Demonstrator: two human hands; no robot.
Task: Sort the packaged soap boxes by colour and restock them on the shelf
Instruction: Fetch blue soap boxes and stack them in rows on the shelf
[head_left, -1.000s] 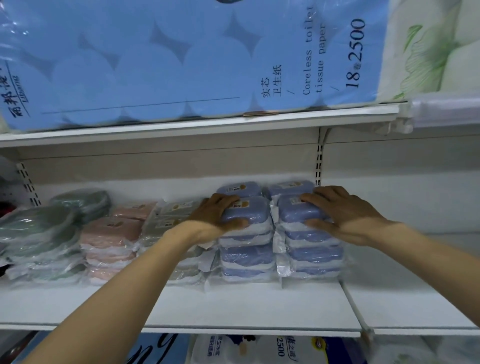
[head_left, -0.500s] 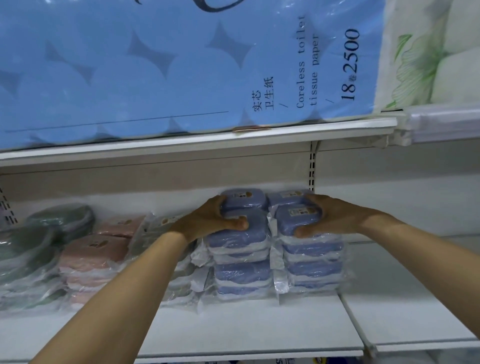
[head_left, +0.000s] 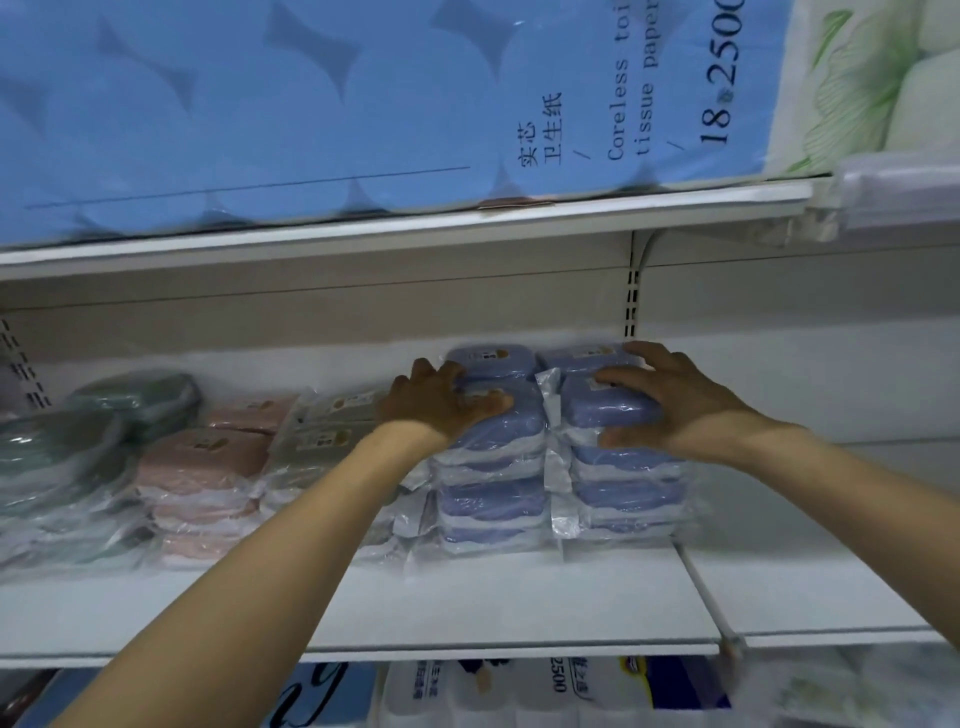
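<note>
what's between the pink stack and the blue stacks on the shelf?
Head view: a grey soap box stack sits between the pink stack and blue stacks, partly behind the left hand.

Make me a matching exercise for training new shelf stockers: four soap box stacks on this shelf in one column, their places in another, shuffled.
Column 1:
1. green stack
2. pink stack
3. grey stack
4. blue stacks

Column 2:
A. under both hands
B. far left
C. between pink and blue
D. between green and grey

Pairs: 1-B, 2-D, 3-C, 4-A
</note>
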